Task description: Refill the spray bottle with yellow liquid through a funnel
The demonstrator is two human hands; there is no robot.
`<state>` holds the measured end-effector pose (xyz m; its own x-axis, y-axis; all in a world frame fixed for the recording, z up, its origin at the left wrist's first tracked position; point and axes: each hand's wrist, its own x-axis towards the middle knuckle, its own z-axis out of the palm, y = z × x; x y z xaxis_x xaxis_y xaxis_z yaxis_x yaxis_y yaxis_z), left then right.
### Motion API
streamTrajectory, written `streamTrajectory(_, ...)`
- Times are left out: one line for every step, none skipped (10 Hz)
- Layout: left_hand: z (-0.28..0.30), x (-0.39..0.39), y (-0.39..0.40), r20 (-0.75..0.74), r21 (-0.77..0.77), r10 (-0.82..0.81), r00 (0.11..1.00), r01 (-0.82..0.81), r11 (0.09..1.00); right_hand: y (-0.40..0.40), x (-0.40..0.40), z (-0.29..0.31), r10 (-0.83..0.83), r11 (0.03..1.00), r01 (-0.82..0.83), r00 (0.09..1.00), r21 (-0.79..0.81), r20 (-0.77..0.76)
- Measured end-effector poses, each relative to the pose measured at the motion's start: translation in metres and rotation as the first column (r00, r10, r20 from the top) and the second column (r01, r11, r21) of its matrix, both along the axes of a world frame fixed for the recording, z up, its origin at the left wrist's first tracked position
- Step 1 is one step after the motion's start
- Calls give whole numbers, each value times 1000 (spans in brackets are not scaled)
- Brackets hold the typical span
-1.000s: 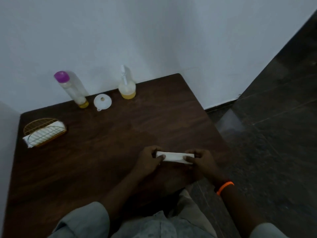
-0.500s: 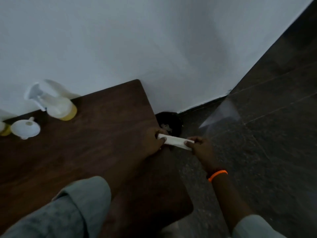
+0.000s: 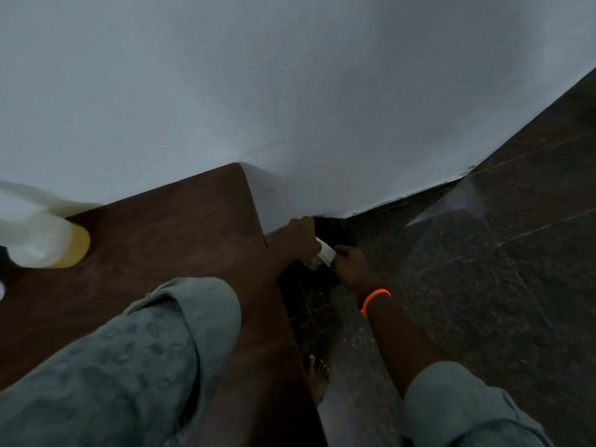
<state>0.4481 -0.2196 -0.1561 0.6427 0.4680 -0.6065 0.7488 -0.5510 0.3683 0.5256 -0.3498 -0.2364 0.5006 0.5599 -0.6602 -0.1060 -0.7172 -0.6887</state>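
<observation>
Both hands have moved off the table (image 3: pixel 180 227) and out to the right, past its edge. A second ago they held the white tissue (image 3: pixel 322 258) over the near part of the table. Now they hold it over a dark thing (image 3: pixel 335 233) on the floor (image 3: pixel 483 285), by the wall (image 3: pixel 290 91). It may be a bin, but it is too dark to tell.

The left hand (image 3: pixel 301 235) pinches one end of the tissue. The right hand (image 3: pixel 350 267) pinches the other end, and it has an orange band (image 3: pixel 374 300) on its wrist. The tissue looks more bunched up than before.

The view has swung to the right too. The spray bottle (image 3: pixel 38 237) now sits at the far left edge of the picture, blurry, with a little yellow liquid at its bottom. It stands on the table, well apart from the hands. The funnel and the other bottle can no longer be seen.

I think the person is about to drop the tissue. The bottle still looks almost empty, with its spray top on, so the filling is probably yet to come.
</observation>
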Motion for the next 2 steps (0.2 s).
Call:
streamTrajectory(-1, 12, 11, -81, -21, -40, 996, 38, 999, 11, 3, -39, 178, 984, -178, 984, -11, -2)
streamTrajectory(-9, 17, 17, -95, 30, -78, 992, 81, 996, 2, 10, -126, 274, 960, -275, 961, -54, -27)
